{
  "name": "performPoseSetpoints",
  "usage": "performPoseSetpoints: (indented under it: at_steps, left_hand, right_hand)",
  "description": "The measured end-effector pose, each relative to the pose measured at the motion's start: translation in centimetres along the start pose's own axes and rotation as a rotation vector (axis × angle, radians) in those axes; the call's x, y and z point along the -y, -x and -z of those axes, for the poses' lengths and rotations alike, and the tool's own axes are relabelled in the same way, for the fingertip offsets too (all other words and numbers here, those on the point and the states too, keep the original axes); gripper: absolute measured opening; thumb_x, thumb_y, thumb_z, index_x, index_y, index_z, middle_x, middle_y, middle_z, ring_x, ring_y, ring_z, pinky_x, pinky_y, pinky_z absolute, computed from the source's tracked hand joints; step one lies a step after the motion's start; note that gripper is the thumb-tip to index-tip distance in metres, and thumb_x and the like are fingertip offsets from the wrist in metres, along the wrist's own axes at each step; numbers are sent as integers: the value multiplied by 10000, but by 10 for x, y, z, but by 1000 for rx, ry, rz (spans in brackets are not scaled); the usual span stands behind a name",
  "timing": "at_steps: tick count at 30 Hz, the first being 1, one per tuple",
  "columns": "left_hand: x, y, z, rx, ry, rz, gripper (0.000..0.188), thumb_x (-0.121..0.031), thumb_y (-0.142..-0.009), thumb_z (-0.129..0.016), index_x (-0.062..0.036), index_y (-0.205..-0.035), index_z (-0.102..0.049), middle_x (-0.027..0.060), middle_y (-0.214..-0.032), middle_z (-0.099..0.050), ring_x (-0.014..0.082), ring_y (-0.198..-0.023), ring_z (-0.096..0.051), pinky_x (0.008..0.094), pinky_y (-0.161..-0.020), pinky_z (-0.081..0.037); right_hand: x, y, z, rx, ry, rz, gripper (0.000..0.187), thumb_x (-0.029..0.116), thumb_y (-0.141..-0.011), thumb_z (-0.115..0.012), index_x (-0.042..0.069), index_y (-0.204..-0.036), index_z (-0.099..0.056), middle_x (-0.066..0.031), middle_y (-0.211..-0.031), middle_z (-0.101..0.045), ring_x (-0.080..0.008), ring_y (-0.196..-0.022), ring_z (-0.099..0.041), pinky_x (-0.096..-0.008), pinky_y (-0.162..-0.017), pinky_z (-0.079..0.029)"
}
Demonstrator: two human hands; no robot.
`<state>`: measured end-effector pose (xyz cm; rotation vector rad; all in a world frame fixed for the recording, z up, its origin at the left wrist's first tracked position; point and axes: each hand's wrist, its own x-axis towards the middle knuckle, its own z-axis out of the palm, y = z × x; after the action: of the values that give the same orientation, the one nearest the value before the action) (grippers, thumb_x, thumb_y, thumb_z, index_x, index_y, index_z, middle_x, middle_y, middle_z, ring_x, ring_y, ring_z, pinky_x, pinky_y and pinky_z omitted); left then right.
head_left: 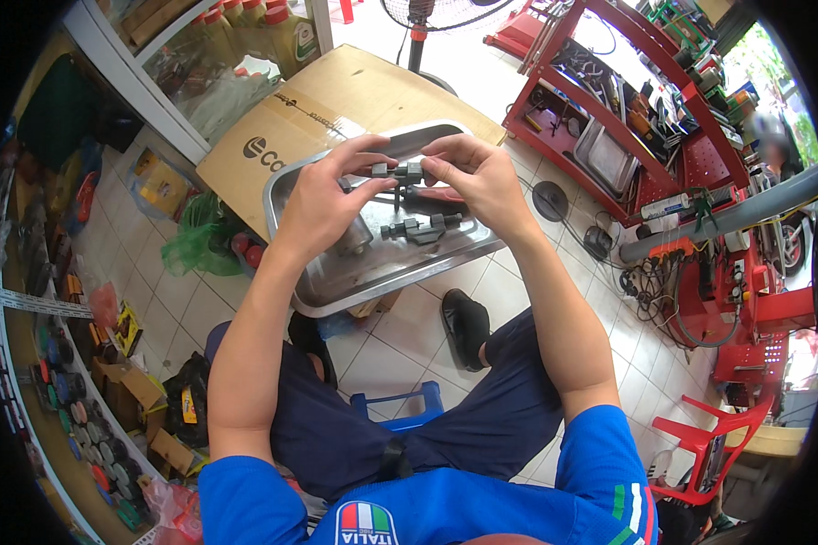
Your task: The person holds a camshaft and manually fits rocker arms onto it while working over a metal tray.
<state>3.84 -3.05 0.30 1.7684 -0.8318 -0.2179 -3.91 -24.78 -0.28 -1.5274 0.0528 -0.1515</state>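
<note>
Over the tray I hold a dark metal fitting [407, 173] with hex-shaped ends between both hands. My left hand [329, 193] pinches its left end, while the fingers of my right hand [479, 182] close on its right end. Beneath lies a shallow silver metal tray [323, 295]. Inside it, a dark metal piece with threaded and hex sections [423, 230] rests below the fitting. A grey metal cylinder [355, 239] sits by my left wrist. Partly hidden by my right hand is a tool with a red and black grip [432, 198]; its kind is unclear.
The tray rests partly on a cardboard box [354, 86]. A red tool cart [613, 186] stands at the far right, with a fan [418, 36] beyond the box. Shelves of goods [82, 427] line the left side. Between my feet is a blue stool [400, 409].
</note>
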Motion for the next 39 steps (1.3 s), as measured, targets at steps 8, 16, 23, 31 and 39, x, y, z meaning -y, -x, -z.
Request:
performPoseSetpoints:
  at_steps: [8, 16, 23, 31, 39]
  left_hand:
    - [1, 0, 1, 3, 0, 62, 488, -89, -905, -732, -40, -1364, -572, 99, -1135, -758, 157, -1054, -704, 302, -968, -498]
    - [0, -1, 1, -4, -11, 94, 505, -84, -899, -742, -36, -1372, -572, 96, -1135, -759, 130, -1020, -698, 282, -940, -501]
    - [5, -2, 1, 8, 3, 76, 511, -60, -907, -732, -33, -1388, -562, 103, -1134, -754, 130, -1010, -697, 274, -939, -508]
    - [9, -4, 3, 3, 122, 112, 518, -59, -923, -728, -10, -1404, -541, 128, -1149, -744, 142, -1002, -711, 247, -878, -546]
    - [9, -4, -1, 9, 88, 54, 513, -87, -906, -738, -39, -1387, -566, 94, -1109, -764, 132, -977, -720, 255, -815, -525]
  right_hand:
    - [-5, -1, -3, -46, 136, 5, 253, 197, -980, -705, -43, -1060, -695, -75, -981, -700, -114, -894, -675, -251, -717, -617]
    - [-7, -1, -5, -77, 251, -29, 406, 346, -991, -691, -57, -965, -724, -58, -816, -694, -103, -729, -669, -256, -655, -537]
    - [-6, -2, -2, -29, 204, -20, 330, 271, -980, -711, -58, -959, -720, -50, -816, -687, -98, -730, -648, -252, -654, -533]
    - [-13, -3, -2, 33, 208, 117, 285, 108, -901, -774, -26, -1119, -647, -64, -1004, -677, -122, -949, -643, -285, -817, -554]
    - [-4, -4, 3, -30, 183, -97, 332, 224, -927, -772, -53, -1081, -673, -87, -955, -689, -111, -892, -660, -260, -704, -609]
